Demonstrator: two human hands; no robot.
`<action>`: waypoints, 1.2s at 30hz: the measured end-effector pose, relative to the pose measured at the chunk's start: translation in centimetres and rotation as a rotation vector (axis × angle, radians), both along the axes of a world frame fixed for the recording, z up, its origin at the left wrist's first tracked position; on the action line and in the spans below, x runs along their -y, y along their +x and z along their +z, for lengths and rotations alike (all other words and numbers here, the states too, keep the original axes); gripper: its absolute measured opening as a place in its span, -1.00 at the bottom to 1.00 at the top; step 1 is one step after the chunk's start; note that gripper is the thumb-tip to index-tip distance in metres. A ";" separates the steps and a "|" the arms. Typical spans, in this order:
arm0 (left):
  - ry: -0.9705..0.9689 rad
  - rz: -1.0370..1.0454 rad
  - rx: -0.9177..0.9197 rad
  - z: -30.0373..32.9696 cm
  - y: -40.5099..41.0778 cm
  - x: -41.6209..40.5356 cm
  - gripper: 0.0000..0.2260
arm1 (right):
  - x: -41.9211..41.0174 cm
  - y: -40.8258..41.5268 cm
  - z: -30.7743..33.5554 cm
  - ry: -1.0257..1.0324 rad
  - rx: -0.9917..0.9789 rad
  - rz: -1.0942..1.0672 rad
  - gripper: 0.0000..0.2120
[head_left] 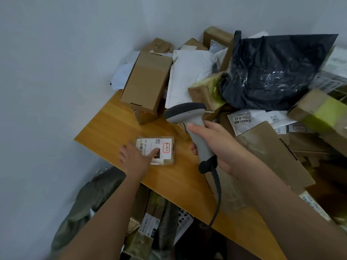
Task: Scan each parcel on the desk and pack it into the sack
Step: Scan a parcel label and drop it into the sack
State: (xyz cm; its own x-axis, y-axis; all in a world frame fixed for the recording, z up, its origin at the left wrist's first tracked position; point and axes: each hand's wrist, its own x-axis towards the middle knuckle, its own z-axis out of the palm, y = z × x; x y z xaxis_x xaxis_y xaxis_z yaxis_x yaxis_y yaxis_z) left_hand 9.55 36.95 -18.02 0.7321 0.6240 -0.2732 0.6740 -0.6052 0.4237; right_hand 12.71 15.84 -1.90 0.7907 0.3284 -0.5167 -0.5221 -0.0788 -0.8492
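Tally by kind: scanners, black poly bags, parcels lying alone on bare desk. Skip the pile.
Scanner: 1, held in the right hand
Black poly bag: 1, on top of the pile
Lone parcel: 1, flat on the desk, left hand touching it
Total: 3

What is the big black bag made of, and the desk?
The black bag looks like thin glossy plastic: it crinkles and shows bright glints. The desk looks like smooth wood or wood-look laminate, with straight orange-brown grain lines.
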 end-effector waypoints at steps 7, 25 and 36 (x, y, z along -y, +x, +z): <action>-0.330 0.008 -0.288 0.1 0.4 0.4 -0.15 | -0.6 0.2 -3.6 -0.059 -0.043 0.003 -0.68; -1.097 0.591 0.375 6.0 -4.1 0.9 -0.51 | -2.7 -3.7 -5.1 -0.024 -0.192 -0.011 -0.55; -1.321 0.195 0.239 14.5 -8.5 1.9 -0.45 | -4.0 -4.9 1.6 0.114 -0.066 0.006 -0.50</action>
State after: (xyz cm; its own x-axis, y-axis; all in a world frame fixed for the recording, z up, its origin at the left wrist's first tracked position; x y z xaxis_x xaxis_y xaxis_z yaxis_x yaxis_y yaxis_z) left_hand 1.06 35.02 -3.57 0.7762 0.0955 -0.6232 0.5299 0.4368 0.7269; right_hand 7.77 19.81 -0.27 0.7539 0.3930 -0.5265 -0.5770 0.0129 -0.8166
